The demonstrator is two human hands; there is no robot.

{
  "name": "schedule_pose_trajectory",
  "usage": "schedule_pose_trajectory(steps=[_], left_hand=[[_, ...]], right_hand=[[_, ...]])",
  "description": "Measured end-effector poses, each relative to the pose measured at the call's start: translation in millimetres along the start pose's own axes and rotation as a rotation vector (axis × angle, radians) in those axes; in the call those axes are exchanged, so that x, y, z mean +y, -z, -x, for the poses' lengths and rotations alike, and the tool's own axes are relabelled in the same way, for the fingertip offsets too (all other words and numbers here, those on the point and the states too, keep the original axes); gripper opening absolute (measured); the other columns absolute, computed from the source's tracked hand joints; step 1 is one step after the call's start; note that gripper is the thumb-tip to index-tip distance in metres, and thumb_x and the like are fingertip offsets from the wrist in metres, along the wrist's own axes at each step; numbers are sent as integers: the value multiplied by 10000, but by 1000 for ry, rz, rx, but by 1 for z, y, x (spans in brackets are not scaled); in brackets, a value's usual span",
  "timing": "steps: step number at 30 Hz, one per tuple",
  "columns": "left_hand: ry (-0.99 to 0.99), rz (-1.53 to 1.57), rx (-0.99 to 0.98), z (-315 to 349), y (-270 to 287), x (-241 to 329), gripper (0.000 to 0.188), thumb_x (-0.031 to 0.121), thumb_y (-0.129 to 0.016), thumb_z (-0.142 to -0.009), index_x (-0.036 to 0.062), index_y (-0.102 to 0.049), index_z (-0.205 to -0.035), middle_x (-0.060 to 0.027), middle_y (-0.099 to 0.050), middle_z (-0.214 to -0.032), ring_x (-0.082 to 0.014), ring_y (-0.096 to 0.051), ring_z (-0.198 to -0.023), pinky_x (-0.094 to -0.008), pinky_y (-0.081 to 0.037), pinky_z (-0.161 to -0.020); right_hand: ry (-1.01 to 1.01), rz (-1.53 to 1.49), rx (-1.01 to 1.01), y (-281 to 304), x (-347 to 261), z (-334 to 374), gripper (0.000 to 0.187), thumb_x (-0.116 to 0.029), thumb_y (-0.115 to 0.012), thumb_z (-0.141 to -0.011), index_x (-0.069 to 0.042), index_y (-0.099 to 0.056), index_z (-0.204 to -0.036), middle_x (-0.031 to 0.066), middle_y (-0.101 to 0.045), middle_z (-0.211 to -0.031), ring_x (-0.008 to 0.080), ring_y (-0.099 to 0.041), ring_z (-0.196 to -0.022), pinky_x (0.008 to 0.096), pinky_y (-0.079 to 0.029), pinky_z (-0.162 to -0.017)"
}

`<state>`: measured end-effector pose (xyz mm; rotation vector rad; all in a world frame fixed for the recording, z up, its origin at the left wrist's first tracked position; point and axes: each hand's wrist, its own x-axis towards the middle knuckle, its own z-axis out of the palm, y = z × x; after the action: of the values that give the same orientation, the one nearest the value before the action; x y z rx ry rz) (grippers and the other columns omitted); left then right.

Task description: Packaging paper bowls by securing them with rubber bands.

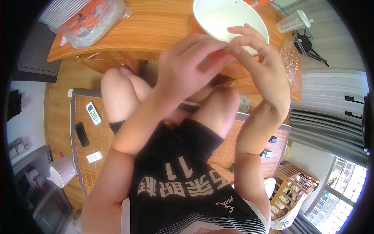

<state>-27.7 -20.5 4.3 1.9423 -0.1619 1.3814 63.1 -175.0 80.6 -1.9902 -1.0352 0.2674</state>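
Note:
My left hand point(185, 64) and my right hand point(267, 64) are raised over the near edge of the wooden desk point(156, 19). Their fingertips meet in a pinch, and a tiny thing between them is too small to name. Just behind the fingers stands a large bowl point(214, 19), white inside and orange outside. Part of its near rim is hidden by my right hand. To the right of that hand, a clear tray point(292, 64) holds many small shiny bits.
A plastic-wrapped stack point(85, 21) lies at the desk's left end. On the right are a white cup with a straw point(292, 22) and a black device point(309, 48). Beside my legs on the mat lie a remote point(93, 113), a phone point(82, 134) and a white box point(94, 156).

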Motion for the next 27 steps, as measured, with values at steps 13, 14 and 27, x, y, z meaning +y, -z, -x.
schedule_pose_trajectory(steps=[13,14,27], left_hand=[[270,169,-141,-15,19,-12,76,57,-736,-865,83,-732,-937,-58,-659,-895,-173,-625,-687,-261,-482,-603],[312,194,-193,-20,22,-12,56,61,-716,-887,60,-724,-943,-52,-644,-910,-138,-600,-711,-243,-459,-625],[-457,818,-33,-54,-14,-58,44,34,-624,-926,37,-625,-970,-78,-590,-899,-159,-610,-737,-274,-488,-664]], right_hand=[[-30,-114,43,-4,-8,-2,148,-76,-695,-902,-43,-769,-1025,47,-753,-1034,213,-565,-1294,323,-390,-1081],[-16,-95,65,-5,-9,-1,145,-79,-709,-888,-60,-775,-1015,48,-756,-1035,212,-580,-1280,361,-365,-1109],[444,479,437,-37,12,-3,105,-94,-767,-814,-142,-786,-905,31,-756,-900,213,-698,-1072,560,-205,-1205]])
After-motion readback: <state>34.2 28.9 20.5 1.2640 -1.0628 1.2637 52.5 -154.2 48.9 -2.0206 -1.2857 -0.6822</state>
